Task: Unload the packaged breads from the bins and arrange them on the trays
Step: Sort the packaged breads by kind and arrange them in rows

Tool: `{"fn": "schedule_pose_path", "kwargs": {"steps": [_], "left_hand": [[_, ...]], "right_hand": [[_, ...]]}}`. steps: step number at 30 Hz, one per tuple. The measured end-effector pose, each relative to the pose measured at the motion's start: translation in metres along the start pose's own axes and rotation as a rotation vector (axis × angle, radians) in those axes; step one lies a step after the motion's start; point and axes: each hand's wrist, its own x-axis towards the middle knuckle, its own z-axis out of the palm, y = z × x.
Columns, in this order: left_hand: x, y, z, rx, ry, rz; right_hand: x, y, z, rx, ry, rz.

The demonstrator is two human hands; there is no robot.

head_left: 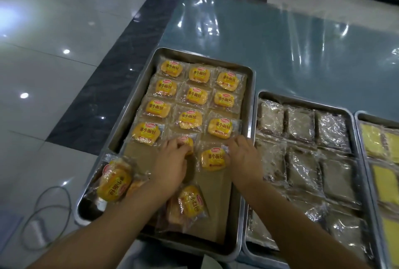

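The left hand is hiding most of one bread pack. Only its red logo and a strip of yellow label are peeking out past the knuckles. The fingers are curling down around that pack, gripping it against the brown paper liner of the metal tray. The right hand is lying with its back to the camera, bent fingertips touching the right edge of a neighbouring pack. Whether it is pinching the wrapper or merely pressing on it cannot be told, the thumb being out of sight. Ten more packs are lying in three columns beyond the hands. Loose packs are sitting in a bin partly tucked under the tray's near-left corner, and a single pack is lying beside the left forearm. A second tray of brownish packs is running off the bottom edge, and a third tray is being cut off at the right.
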Motion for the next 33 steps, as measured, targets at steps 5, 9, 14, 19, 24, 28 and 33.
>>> {"fn": "schedule_pose_path", "kwargs": {"steps": [5,9,14,19,24,28,33], "left_hand": [[-0.002,-0.002,0.001,0.001,-0.077,0.007],[-0.002,-0.004,0.001,-0.013,-0.058,0.037],[-0.003,-0.011,-0.006,-0.076,-0.101,0.070],[-0.012,-0.019,-0.018,-0.106,-0.157,0.062],[-0.025,-0.025,-0.021,-0.013,-0.322,0.181],[-0.029,-0.036,-0.020,0.105,-0.324,0.196],[-0.030,-0.047,-0.024,0.027,-0.396,0.199]], "right_hand": [[-0.007,0.001,0.022,-0.002,-0.286,-0.125],[-0.004,0.005,0.026,-0.058,-0.257,-0.076],[-0.006,-0.002,0.023,-0.039,-0.231,-0.041],[-0.030,-0.025,0.011,0.253,-0.290,-0.035],[-0.064,-0.062,0.019,0.373,-0.539,0.122],[-0.076,-0.076,0.032,0.342,-0.518,0.124],[-0.073,-0.068,0.024,0.438,-0.468,0.283]]}}
